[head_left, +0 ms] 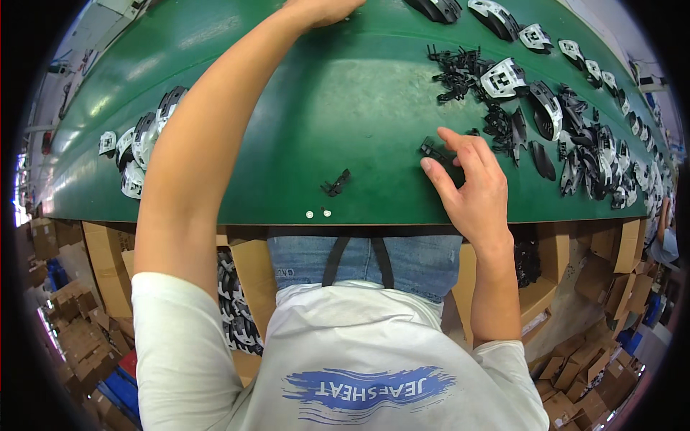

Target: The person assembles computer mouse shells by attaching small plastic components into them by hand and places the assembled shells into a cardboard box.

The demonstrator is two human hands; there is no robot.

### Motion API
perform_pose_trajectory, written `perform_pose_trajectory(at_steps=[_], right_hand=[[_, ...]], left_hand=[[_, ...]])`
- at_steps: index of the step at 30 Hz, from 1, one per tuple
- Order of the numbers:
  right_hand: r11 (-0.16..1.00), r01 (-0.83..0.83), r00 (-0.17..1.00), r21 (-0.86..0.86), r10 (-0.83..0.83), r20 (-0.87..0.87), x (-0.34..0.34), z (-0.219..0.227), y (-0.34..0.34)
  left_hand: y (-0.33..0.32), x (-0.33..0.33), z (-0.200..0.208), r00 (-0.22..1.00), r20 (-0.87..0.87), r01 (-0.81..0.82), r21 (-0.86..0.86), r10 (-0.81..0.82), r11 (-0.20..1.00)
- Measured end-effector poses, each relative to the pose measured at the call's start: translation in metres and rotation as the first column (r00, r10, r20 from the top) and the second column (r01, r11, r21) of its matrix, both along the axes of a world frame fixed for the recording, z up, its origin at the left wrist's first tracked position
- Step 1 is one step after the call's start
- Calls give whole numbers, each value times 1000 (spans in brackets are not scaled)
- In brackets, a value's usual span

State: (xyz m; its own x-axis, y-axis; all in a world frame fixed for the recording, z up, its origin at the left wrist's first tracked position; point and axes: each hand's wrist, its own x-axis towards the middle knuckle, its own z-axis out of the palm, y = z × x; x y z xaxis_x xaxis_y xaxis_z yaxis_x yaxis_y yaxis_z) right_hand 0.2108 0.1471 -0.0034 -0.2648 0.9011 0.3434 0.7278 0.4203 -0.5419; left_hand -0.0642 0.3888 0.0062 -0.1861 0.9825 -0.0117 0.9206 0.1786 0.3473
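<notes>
My right hand (476, 183) hovers over the right part of the green bench, thumb and fingers apart. Just past its fingertips lies a small black plastic part (431, 149); no grip on it shows. My left arm reaches far forward, and my left hand (325, 10) is cut off by the upper edge of the view, so its fingers are hidden. Another black plastic clip-like part (336, 184) rests near the front edge of the bench. Two small white round pieces (318, 214) sit close to it.
A heap of black plastic parts (460, 74) and several black-and-white curved shells (545, 111) cover the right side of the green bench (345, 108). More shells (133, 147) stand left of my arm. Below the edge are cardboard boxes (255, 276) holding parts.
</notes>
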Motion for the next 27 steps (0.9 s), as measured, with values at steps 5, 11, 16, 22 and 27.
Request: perform_pose_trajectory(at_steps=[5,11,16,22,27], right_hand=[[988,-139,990,-69,136,-34,-44,3,-15],[923,-365,924,-124,375,69,-83,3,-16],[908,-410,911,-88,413,18,-56,-4,-15],[915,-401,911,-40,403,88,-63,5,-26],[945,-326,937,-2,323,129,-81,-17,-29]], left_hand=[[-29,-43,-1,994,-48,96,-1,-96,995],[-61,-18,15,990,128,51,25,-54,998],[-233,-41,32,-420,899,231,-21,119,973],[-326,-29,18,-637,745,56,-211,198,976],[-341,-22,11,-672,700,51,-280,240,959]])
